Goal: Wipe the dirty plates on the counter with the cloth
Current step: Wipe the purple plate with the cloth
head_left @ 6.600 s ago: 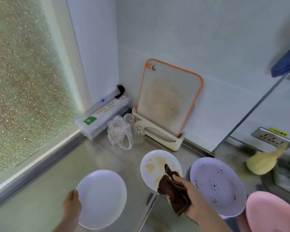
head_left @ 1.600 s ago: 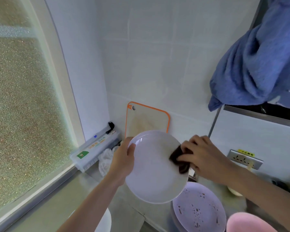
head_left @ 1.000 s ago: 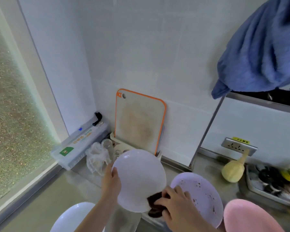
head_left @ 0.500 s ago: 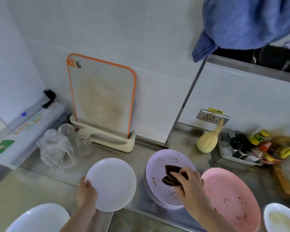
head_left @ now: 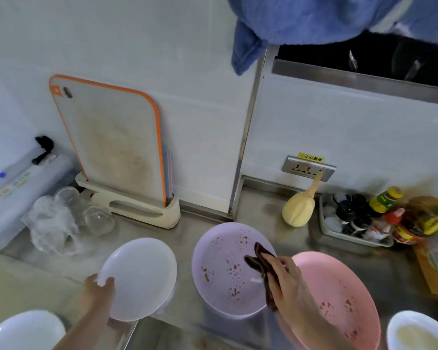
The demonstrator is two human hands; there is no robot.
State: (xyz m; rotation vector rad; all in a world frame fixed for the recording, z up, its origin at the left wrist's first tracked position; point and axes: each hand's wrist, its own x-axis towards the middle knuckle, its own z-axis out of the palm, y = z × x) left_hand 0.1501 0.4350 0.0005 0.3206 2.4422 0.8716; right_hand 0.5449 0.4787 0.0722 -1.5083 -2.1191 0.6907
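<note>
1. The left hand (head_left: 99, 290) grasps the near-left rim of a round white plate (head_left: 142, 276) that looks clean; I cannot tell if this plate touches the steel counter (head_left: 208, 223).
2. The right hand (head_left: 286, 279) is clenched on a dark brown cloth (head_left: 259, 261) and presses it on the right part of a round lilac plate (head_left: 220, 269) with brown food spots.
3. A round pink plate (head_left: 339, 294), also spotted, lies just beside the lilac one on the right, partly hidden under the right wrist.
4. Two more white plates are cut by the lower corners: one at the left (head_left: 23, 329), one with a yellowish smear at the right (head_left: 420, 334).
5. Behind, an orange-edged cutting board (head_left: 111, 140) stands upright in a cream holder (head_left: 134, 208) against the white wall; clear glasses (head_left: 96, 218) and a crumpled plastic bag (head_left: 51, 231) are at its left.
6. A yellow squeeze bottle (head_left: 299, 208) and a grey tray of sauce bottles (head_left: 357, 218) stand at the right, under a wall socket (head_left: 309, 169).
7. A blue towel (head_left: 314, 18) hangs above.
</note>
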